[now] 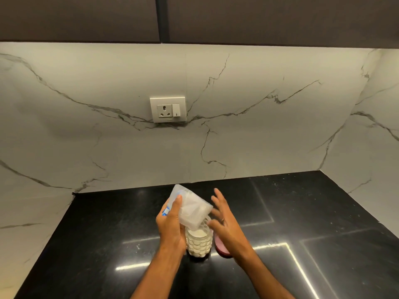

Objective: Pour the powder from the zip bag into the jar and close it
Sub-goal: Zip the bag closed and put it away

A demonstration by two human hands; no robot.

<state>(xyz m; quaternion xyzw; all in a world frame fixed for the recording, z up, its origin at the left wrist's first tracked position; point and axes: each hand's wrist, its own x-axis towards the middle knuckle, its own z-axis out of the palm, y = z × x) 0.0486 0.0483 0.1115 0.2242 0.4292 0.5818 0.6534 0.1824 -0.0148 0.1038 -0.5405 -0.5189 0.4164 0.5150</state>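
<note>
so the zip bag (191, 207) is tipped mouth-down right over the open jar (198, 241), which is stood on the black table (302, 212) near the front edge. the bag is gripped by the left hand (170, 227), fingers and thumb curled round its blue zip end, while the right hand (224, 221) is held just beside the bag with fingers spread and straight, nothing held in it. whether it's actually touching the bag can't be told from here. white powder (197, 234) can be seen inside the jar, filled pretty high already, and the bag looks mostly emptied, so the pour is probably near its end. a pinkish lid (221, 246) is lying on the table just to the right of the jar, partly hidden under the right wrist.

to get this bit done well: the bag's lowest corner should be kept inside the jar's rim so nothing gets dusted onto the table. light taps or flicks on the bag's side with that free hand would probably help, since powder tends to cling to plastic and sit in the corners. the jar isn't being steadied by anything, so taps should be kept gentle or it could get knocked. the bag should be lifted straight up when done, then the lid can be picked up and fitted on.
</note>
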